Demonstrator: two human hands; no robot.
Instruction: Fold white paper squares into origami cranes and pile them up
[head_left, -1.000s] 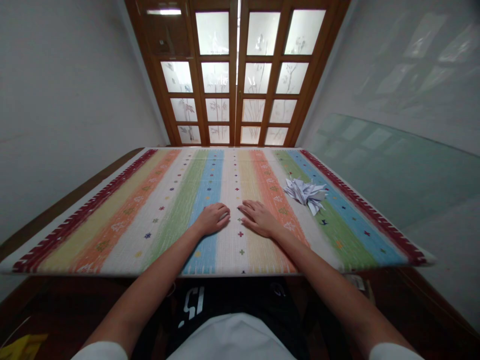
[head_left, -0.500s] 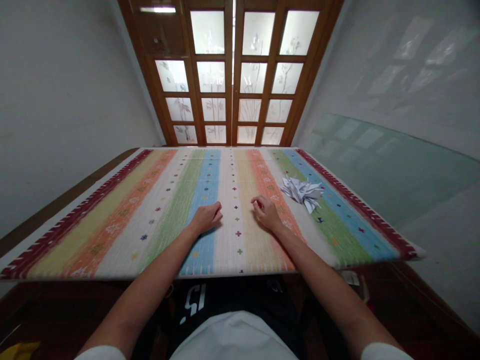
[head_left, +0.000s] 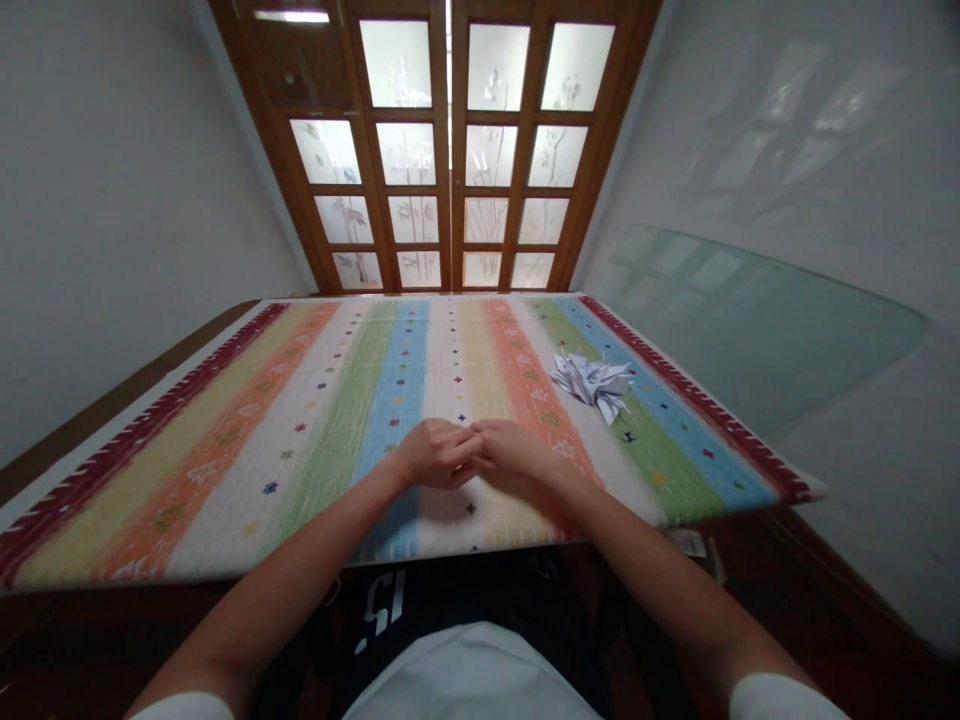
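Note:
My left hand (head_left: 439, 453) is closed, with its fingers curled in, just above the cloth on the near middle of the table. My right hand (head_left: 508, 447) is also curled and meets it, the knuckles and fingers of the two touching. No object shows in either hand, though the inner sides of the fingers are hidden. To the right of my hands a cluster of folded white paper pieces (head_left: 592, 382), with pointed ends like paper cranes, lies on the striped tablecloth (head_left: 300, 480).
Wooden doors (head_left: 454, 200) with frosted panes stand beyond the table's far edge. A greenish glass sheet (head_left: 750, 310) is by the right wall. The cloth's near edge runs just in front of my body.
My two hands have come together from apart and now touch in the middle. The view has shifted slightly to the right. The folded paper stays where it lay on the cloth.

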